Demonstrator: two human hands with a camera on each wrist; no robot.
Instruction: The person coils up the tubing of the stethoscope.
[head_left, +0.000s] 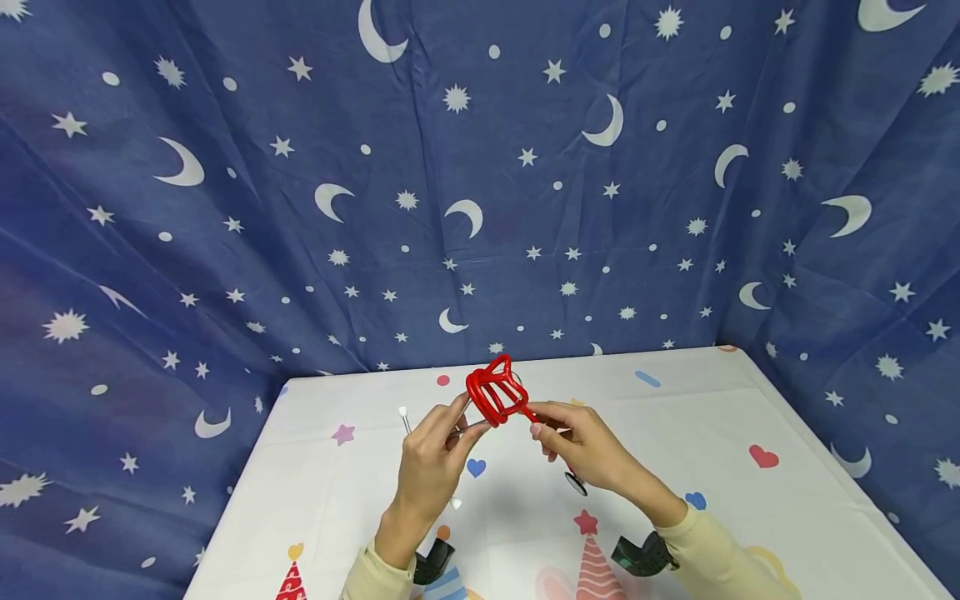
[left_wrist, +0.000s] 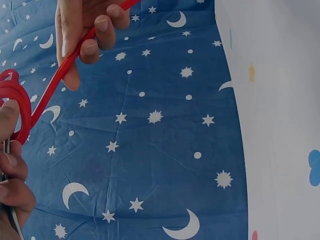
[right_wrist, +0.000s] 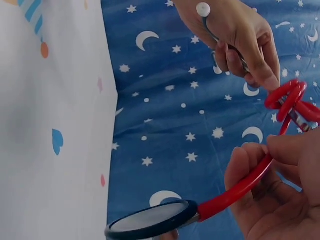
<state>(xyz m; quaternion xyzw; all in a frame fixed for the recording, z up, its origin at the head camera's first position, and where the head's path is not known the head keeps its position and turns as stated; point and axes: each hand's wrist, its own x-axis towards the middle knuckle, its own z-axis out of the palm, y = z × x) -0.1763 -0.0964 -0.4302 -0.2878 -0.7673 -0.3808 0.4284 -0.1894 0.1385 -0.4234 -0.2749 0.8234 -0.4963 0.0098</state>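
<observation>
A stethoscope with red tubing (head_left: 497, 395) is held up above the table, its tube wound in several loops. My left hand (head_left: 429, 467) grips the metal ear tubes just below the coil, its thumb against the loops in the left wrist view. One white ear tip (right_wrist: 203, 9) sticks out past the back of that hand. Further along, my right hand (head_left: 588, 446) pinches the loose end of the red tube between thumb and fingers. Beyond its fingers hangs the round, dark-rimmed chest piece (right_wrist: 152, 220). The fingers partly hide the ear tubes.
A white tablecloth (head_left: 315, 467) printed with hearts, stars and party hats covers the table below my hands. Behind the table's far edge hangs a dark blue curtain (head_left: 525, 217) with white moons and stars. It continues along both sides.
</observation>
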